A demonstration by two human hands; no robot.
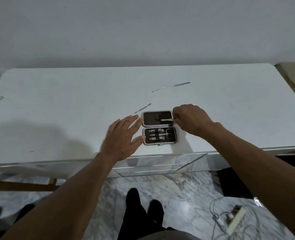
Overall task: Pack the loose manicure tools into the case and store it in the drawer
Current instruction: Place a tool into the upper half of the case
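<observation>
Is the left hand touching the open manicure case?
Touching. The head view shows the left hand with its thumb tip against the left edge of the case.

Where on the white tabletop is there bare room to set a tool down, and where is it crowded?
Free: the whole tabletop left of the left hand, and the stretch right of the right hand. Crowded: around the open case, both hands flanking it, with three loose tools just behind.
</observation>
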